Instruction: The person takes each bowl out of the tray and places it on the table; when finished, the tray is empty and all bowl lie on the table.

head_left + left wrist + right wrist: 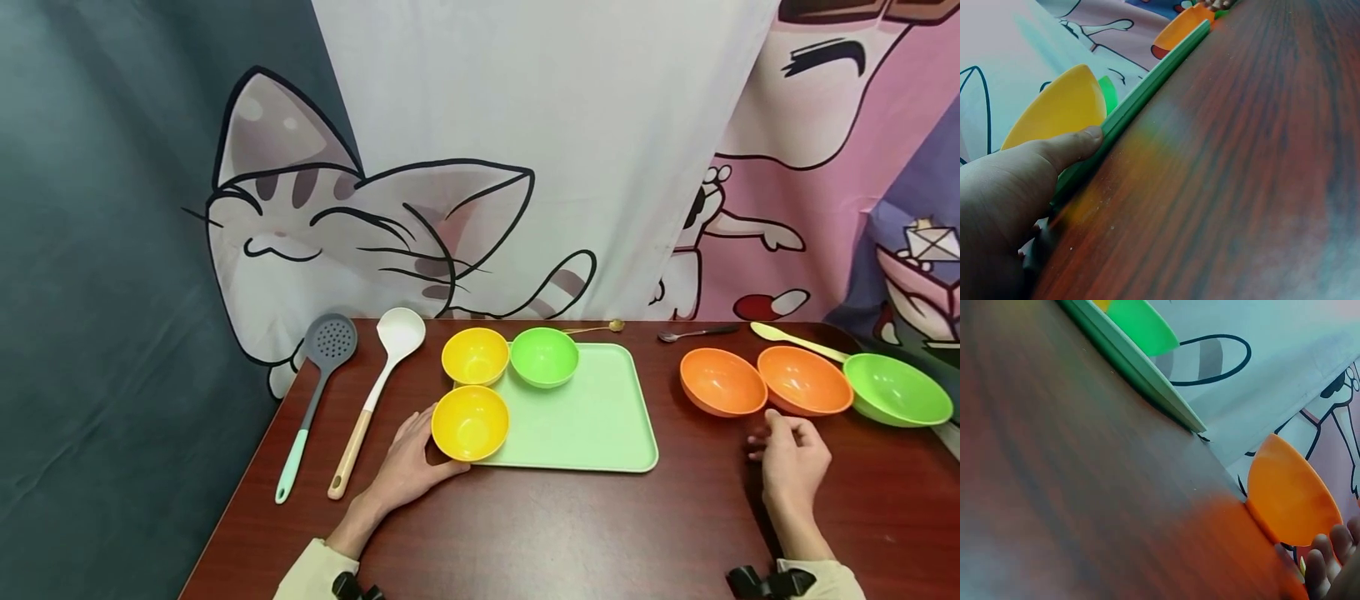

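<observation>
left hand (pixel 408 462) grips yellow bowl (pixel 470 422) | right hand (pixel 791 458) loosely curled, holding nothing | no readable writing

No legible text, seemingly.
</observation>
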`<action>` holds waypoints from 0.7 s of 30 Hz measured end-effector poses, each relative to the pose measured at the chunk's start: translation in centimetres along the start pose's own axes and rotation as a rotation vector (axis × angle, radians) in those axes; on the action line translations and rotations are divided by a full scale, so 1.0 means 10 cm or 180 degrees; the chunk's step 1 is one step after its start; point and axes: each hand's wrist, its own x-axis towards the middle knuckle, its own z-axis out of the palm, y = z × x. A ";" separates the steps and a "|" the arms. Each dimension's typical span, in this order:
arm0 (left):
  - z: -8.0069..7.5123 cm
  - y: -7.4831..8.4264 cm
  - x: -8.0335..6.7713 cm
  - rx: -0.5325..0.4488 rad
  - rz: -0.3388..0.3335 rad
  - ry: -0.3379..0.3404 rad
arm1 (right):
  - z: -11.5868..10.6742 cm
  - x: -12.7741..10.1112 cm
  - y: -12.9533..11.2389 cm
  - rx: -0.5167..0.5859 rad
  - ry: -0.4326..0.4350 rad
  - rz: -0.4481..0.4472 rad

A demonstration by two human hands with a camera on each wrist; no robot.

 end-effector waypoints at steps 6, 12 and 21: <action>-0.01 0.01 0.00 0.0004 0.0001 0.0006 | 0.01 -0.06 0.01 0.0227 -0.0092 -0.0331; -0.02 0.01 0.00 0.0011 0.0068 0.0048 | 0.03 -0.09 0.05 0.0201 -0.0302 -0.0555; -0.01 -0.01 0.00 0.0000 0.0045 0.0021 | 0.11 -0.25 0.09 0.0400 -0.1365 -0.1304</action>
